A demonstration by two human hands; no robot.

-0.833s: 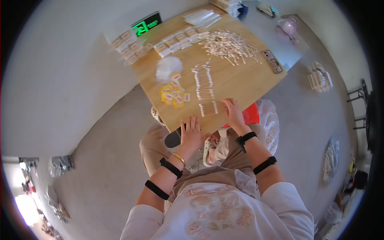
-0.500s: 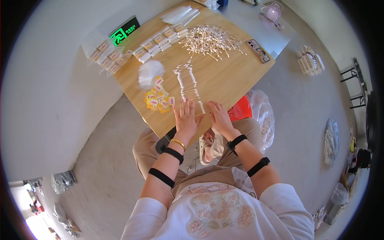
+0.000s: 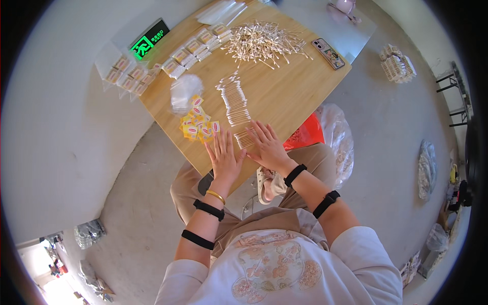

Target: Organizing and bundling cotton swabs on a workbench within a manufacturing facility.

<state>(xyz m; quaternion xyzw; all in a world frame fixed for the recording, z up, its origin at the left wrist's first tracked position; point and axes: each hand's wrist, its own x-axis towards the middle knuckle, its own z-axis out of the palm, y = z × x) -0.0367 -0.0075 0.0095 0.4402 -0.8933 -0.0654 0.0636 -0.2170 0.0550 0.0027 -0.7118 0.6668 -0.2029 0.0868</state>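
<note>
A small group of cotton swabs (image 3: 245,139) lies side by side near the table's front edge, between my two hands. My left hand (image 3: 225,159) rests at its left end, palm down with fingers extended. At the right end my right hand (image 3: 269,148) lies flat, fingers stretched out, its fingertips by the swab tips. Beyond a short gap, a longer row of cotton swabs (image 3: 234,103) runs away from me. Left of that row sits a pile of yellow and white paper cards (image 3: 199,124), close to my left fingertips.
A large heap of loose cotton swabs (image 3: 264,43) covers the table's far side, beside a phone (image 3: 328,53). Packed swab bundles (image 3: 195,48) line the left edge, with clear plastic bags (image 3: 186,94) nearer me. A red bag (image 3: 306,133) hangs below the right edge.
The near end of the swab row now stands apart as its own group, with a gap behind it. My left hand has shifted left and nearer me; my right hand now spreads along the group's right end.
</note>
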